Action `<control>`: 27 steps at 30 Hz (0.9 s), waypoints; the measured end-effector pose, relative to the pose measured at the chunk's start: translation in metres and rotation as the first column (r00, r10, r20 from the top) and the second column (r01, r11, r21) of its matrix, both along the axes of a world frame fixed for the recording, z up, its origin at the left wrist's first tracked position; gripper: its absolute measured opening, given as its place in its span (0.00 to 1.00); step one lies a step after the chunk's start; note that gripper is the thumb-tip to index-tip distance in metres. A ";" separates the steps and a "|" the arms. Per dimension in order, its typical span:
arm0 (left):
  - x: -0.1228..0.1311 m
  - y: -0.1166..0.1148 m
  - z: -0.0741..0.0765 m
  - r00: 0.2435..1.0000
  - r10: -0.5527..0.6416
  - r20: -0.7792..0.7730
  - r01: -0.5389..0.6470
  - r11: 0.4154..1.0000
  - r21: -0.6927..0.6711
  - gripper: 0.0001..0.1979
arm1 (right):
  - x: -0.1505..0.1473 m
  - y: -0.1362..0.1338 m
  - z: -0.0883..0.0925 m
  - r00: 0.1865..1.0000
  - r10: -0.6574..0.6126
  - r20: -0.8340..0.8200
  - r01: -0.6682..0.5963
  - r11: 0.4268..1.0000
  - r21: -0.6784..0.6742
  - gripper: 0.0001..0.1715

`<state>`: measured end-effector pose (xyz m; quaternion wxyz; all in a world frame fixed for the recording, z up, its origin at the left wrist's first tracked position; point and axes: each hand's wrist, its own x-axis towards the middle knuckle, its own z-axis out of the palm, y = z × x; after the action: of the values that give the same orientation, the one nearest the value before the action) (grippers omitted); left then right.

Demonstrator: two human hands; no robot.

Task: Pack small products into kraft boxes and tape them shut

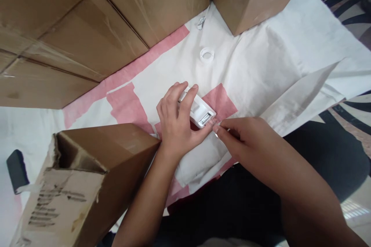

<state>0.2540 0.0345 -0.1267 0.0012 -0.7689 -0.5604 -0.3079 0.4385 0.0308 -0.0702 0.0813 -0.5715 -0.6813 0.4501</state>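
A small white plastic device [200, 111] with a narrow dark-framed slot or window at its near end lies on the cloth. My left hand [178, 123] grips it, fingers over its far side and thumb along the near end. My right hand [243, 133] is closed in a pinch right beside that end, close to my left thumb tip. Something small and clear or shiny shows at the pinching fingertips, too small to name. Beyond the device, a white ring [206, 55] lies flat on the cloth, apart from both hands.
Taped cardboard boxes [95, 34] are stacked at the back left, and another box [257, 0] stands at the back right. An open carton [116, 150] with handwritten marks is beside my left forearm. A crumpled scrap [201, 23] and a dark object [17, 170] lie on the white-and-pink cloth [255, 69].
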 end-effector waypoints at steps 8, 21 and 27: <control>-0.010 0.000 0.000 0.993 -0.102 0.054 0.106 0.991 -0.080 0.41 | 0.000 0.001 0.001 0.999 0.019 0.048 -0.019 1.000 -0.001 0.21; 0.008 -0.009 0.006 0.983 0.016 0.182 0.024 0.977 -0.213 0.28 | -0.003 0.003 -0.001 0.990 0.051 0.132 -0.051 0.999 -0.002 0.23; 0.002 -0.007 0.004 0.985 -0.027 0.171 0.059 0.980 -0.188 0.23 | -0.006 0.001 0.000 0.986 0.045 0.162 -0.051 0.998 0.034 0.23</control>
<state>0.2555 0.0279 -0.1223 -0.1271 -0.7487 -0.5688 -0.3158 0.4326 0.0318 -0.0700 0.0257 -0.5877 -0.7077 0.3913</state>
